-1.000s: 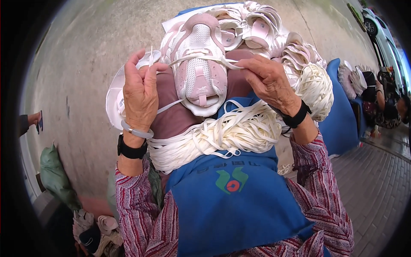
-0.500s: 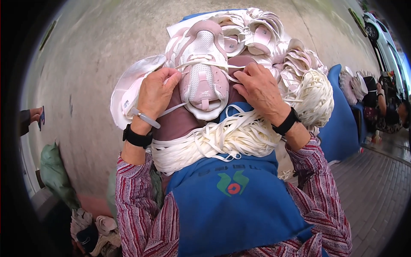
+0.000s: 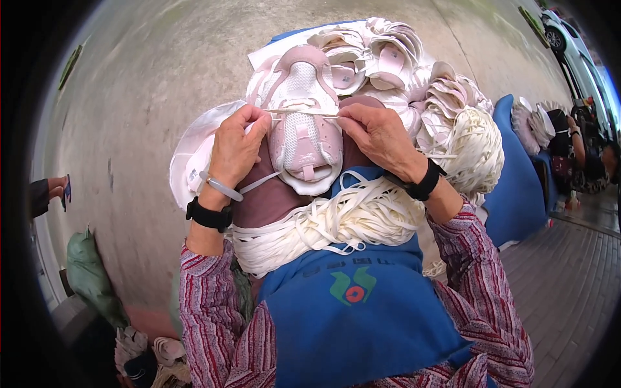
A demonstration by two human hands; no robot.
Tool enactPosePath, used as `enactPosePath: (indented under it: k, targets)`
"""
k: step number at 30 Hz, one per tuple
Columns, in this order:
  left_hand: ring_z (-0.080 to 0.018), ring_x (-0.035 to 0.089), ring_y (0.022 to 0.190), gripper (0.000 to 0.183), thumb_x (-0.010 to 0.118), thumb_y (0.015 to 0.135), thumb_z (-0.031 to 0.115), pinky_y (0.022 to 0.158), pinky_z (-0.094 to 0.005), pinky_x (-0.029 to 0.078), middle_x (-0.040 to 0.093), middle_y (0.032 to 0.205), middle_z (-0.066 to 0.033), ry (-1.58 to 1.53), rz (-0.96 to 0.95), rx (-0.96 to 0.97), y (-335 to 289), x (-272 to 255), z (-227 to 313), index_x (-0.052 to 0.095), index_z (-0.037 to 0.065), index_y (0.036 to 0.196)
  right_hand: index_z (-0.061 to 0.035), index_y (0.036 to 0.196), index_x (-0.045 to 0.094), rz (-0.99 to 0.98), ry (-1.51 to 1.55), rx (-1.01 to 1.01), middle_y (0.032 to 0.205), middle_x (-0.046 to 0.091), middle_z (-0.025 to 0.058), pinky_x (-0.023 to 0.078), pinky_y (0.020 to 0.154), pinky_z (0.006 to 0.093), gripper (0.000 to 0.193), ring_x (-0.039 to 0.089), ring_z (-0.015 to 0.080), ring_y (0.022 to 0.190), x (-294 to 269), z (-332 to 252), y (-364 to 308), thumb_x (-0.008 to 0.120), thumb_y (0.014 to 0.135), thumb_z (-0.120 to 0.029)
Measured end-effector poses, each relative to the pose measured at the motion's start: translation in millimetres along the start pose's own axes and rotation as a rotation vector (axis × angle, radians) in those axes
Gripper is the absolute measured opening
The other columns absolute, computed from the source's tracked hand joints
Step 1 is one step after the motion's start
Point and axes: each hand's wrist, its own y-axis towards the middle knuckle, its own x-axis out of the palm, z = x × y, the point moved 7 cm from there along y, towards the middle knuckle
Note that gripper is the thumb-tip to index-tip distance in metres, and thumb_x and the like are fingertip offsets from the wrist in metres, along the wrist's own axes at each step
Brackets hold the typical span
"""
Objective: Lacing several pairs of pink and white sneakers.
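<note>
A pink and white shoe upper (image 3: 306, 145) lies over my lap, its heel loop toward me. Across it runs a white shoelace (image 3: 301, 111), stretched nearly straight between my hands. My left hand (image 3: 240, 139) pinches the lace at the upper's left edge, thumb against finger. On the other side my right hand (image 3: 378, 137) pinches the lace close to the upper's right edge. A bundle of cream shoelaces (image 3: 330, 220) rests over my thighs, just nearer than the shoe upper.
Stacked shoe uppers (image 3: 394, 61) lie beyond and to the right, with a hank of laces (image 3: 475, 150) beside them. Another white upper (image 3: 197, 152) is left of my lap. A blue chair (image 3: 514, 187) stands at right, a green sack (image 3: 94, 275) at left. Other people sit and stand farther off.
My right hand has closed in toward the shoe upper and turned. The lace, slack and slanting before, is now drawn straighter. The upper appears slightly lower in view.
</note>
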Motion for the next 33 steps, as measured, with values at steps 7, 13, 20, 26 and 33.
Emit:
enactPosePath:
  k: [7,13,20,26,33]
  targets:
    - [-0.0070,0.055,0.056,0.027,0.057,0.093,0.029,0.048,-0.0204,0.048,0.058,0.077,-0.0007,-0.093,-0.084,-0.124,6,7,-11,0.060,0.002,0.093,-0.0015,0.089,0.067,0.017,-0.058,0.047,0.081,0.066,0.0156,0.049,0.066,0.0353,0.016,0.064,0.0292,0.072,3,-1,8,0.060,0.086,-0.015]
    - [-0.0083,0.057,0.062,0.021,0.057,0.092,0.024,0.050,-0.0216,0.050,0.058,0.075,-0.0012,0.109,-0.064,0.045,14,7,3,0.060,0.003,0.092,-0.0022,0.085,0.067,0.084,-0.110,-0.059,0.080,0.063,0.0171,0.049,0.068,0.0402,0.017,0.062,0.0334,0.073,2,-4,13,0.058,0.085,-0.017]
    - [-0.0081,0.056,0.067,0.020,0.057,0.091,0.022,0.051,-0.0229,0.050,0.058,0.076,-0.0018,0.095,-0.151,-0.027,19,10,5,0.060,0.002,0.089,0.0002,0.082,0.065,0.084,-0.073,-0.028,0.077,0.062,0.0188,0.049,0.068,0.0406,0.018,0.062,0.0342,0.072,4,-4,14,0.057,0.083,-0.016]
    - [-0.0074,0.057,0.070,0.021,0.058,0.091,0.025,0.052,-0.0221,0.049,0.059,0.080,-0.0012,0.338,-0.029,0.223,18,13,9,0.061,0.003,0.090,0.0012,0.079,0.065,0.064,-0.094,-0.036,0.078,0.063,0.0210,0.049,0.067,0.0430,0.019,0.062,0.0360,0.071,10,-5,16,0.056,0.082,-0.016]
    - [-0.0287,0.062,0.077,0.024,0.064,0.088,0.018,0.070,-0.0342,0.049,0.062,0.092,-0.0151,0.147,0.061,0.177,6,7,11,0.057,0.002,0.105,0.0012,0.074,0.061,-0.059,-0.122,0.042,0.075,0.061,0.0201,0.049,0.061,0.0437,0.016,0.062,0.0368,0.067,18,-10,31,0.055,0.080,-0.012]
